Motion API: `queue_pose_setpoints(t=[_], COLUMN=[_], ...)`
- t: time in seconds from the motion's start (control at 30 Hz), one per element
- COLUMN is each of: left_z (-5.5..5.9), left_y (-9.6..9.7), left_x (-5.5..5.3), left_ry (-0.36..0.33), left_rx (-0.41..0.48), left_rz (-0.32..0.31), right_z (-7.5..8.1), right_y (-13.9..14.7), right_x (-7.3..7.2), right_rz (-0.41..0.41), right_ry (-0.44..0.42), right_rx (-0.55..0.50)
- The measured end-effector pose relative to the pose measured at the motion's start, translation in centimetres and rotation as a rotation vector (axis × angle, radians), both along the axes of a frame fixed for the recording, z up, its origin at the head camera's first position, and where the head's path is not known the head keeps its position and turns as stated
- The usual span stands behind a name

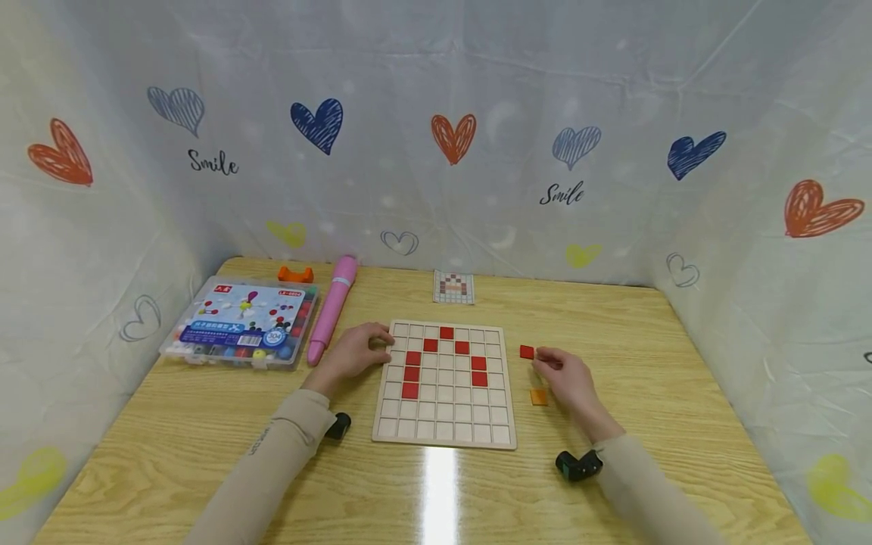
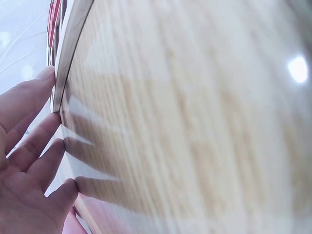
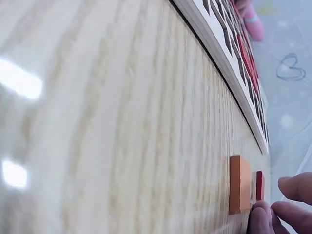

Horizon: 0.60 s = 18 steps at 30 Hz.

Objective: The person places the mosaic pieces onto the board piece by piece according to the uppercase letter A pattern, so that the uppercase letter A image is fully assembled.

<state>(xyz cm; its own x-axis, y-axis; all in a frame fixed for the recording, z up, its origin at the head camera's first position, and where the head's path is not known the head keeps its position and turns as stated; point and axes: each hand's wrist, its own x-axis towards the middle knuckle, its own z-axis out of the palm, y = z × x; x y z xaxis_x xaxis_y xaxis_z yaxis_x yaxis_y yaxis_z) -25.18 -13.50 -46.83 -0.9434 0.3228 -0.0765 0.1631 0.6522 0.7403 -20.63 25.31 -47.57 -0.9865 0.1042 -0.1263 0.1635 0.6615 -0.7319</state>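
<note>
A pale wooden grid board (image 1: pixel 444 444) lies flat on the table, with several red square tiles (image 1: pixel 411 374) seated in its cells. My left hand (image 1: pixel 353 353) is at its left edge; in the left wrist view the thumb touches the board's rim and the other fingertips rest on the table beside it. Right of the board, the fingertips of my right hand (image 1: pixel 564 376) are at a loose red tile (image 1: pixel 527 352). In the right wrist view a gap shows between thumb and fingers. An orange tile (image 3: pixel 240 184) lies nearer me, beside that hand.
Behind the board lies a small pattern card (image 1: pixel 453 288). To the left are a clear plastic box (image 1: pixel 238 322) of coloured parts, a pink pen-shaped tube (image 1: pixel 332 310) and an orange piece (image 1: pixel 296 274). A printed curtain (image 1: pixel 381 189) encloses the table (image 1: pixel 613 318).
</note>
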Motion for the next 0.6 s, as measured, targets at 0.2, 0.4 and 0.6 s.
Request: queue_pose_setpoints(t=[0.2, 0.4, 0.6], left_z=[-0.1, -0.3, -0.3], left_y=[0.1, 0.1, 0.1], left_x=[0.0, -0.1, -0.1], left_ry=[0.001, -0.003, -0.008], left_rx=[0.005, 0.012, 0.006], left_rz=[0.002, 0.009, 0.016], right_z=[0.4, 0.5, 0.5], right_y=[0.1, 0.1, 0.1], right_x=[-0.7, -1.3, -2.0], right_rz=[0.026, 0.082, 0.135], right_ry=[-0.004, -0.008, 0.004], right_rx=[0.025, 0.067, 0.113])
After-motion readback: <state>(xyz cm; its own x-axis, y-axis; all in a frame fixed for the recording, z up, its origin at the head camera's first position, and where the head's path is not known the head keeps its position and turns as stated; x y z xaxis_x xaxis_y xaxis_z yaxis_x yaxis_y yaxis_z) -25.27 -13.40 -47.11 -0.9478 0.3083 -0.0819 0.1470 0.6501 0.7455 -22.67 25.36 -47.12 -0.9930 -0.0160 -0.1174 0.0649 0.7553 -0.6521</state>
